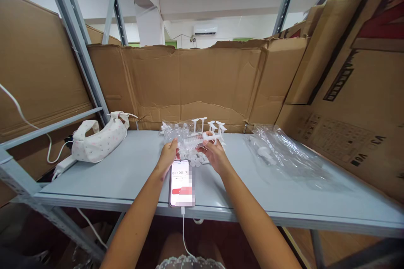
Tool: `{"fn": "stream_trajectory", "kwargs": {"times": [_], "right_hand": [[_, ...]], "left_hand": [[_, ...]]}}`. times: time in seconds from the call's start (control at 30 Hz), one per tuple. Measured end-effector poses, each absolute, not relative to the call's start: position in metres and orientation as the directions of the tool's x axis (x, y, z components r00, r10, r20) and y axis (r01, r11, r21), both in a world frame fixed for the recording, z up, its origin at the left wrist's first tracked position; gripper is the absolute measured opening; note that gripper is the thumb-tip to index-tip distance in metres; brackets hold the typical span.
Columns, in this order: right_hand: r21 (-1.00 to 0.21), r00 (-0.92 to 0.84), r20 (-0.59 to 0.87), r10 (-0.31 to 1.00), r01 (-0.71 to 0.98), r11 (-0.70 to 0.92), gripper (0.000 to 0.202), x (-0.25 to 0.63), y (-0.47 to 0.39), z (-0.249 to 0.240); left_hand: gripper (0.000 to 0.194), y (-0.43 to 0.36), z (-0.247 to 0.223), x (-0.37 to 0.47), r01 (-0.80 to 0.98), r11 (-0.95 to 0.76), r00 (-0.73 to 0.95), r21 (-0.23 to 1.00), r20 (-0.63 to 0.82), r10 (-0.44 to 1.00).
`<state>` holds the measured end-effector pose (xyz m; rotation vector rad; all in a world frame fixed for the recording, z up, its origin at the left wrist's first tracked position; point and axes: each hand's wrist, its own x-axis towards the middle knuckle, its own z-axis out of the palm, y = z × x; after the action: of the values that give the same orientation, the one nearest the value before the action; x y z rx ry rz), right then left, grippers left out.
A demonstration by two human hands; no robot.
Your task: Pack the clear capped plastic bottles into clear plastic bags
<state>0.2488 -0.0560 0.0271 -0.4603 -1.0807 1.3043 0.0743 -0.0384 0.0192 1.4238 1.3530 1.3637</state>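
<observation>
A clear plastic syringe (193, 141) with a white end lies level between my two hands, above a pile of parts. My right hand (214, 153) is closed round its white end. At the other end, my left hand (168, 154) is closed with the thumb up, its fingertips partly hidden by the barrel. Behind my hands stand several white plungers (203, 122) with flat tops. Clear plastic barrels (176, 129) are heaped to their left. Small white caps (198, 160) lie beneath the syringe, between my hands.
A phone (182, 185) showing a timer lies at the table's front edge, its white cable (183, 231) hanging down. Clear plastic bags (277, 151) lie to the right. A white patterned pouch (99, 143) sits at the left. Cardboard walls (195, 80) enclose the grey table (126, 180).
</observation>
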Motion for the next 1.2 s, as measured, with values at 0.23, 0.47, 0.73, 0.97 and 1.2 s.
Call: {"fn": "stream_trajectory", "kwargs": {"times": [0.23,0.47,0.73,0.97,1.2], "right_hand": [[-0.793,0.009,0.366,0.931,-0.521,0.316,0.036,0.254,-0.053,0.028],[-0.794,0.102,0.285,0.953,-0.532,0.294,0.039,0.257,-0.05,0.028],[-0.803,0.062,0.267,0.962,-0.538,0.257,0.039,0.254,-0.05,0.028],[-0.835,0.057,0.156,0.986,-0.526,0.163,0.045,0.249,-0.046,0.022],[-0.862,-0.017,0.17,0.985,-0.488,0.141,0.039,0.246,-0.047,0.017]], "left_hand": [[0.048,-0.046,0.023,0.069,0.539,-0.181,-0.249,0.823,0.361,0.899],[0.016,-0.037,0.012,0.068,0.777,-0.155,-0.075,0.61,0.335,0.939],[0.043,-0.037,0.009,0.067,0.591,-0.463,0.02,0.661,0.561,0.827],[0.057,-0.055,0.018,0.083,0.522,-0.696,0.311,0.492,0.65,0.693],[0.042,-0.053,0.019,0.075,0.464,-0.617,0.241,0.636,0.58,0.778]]}}
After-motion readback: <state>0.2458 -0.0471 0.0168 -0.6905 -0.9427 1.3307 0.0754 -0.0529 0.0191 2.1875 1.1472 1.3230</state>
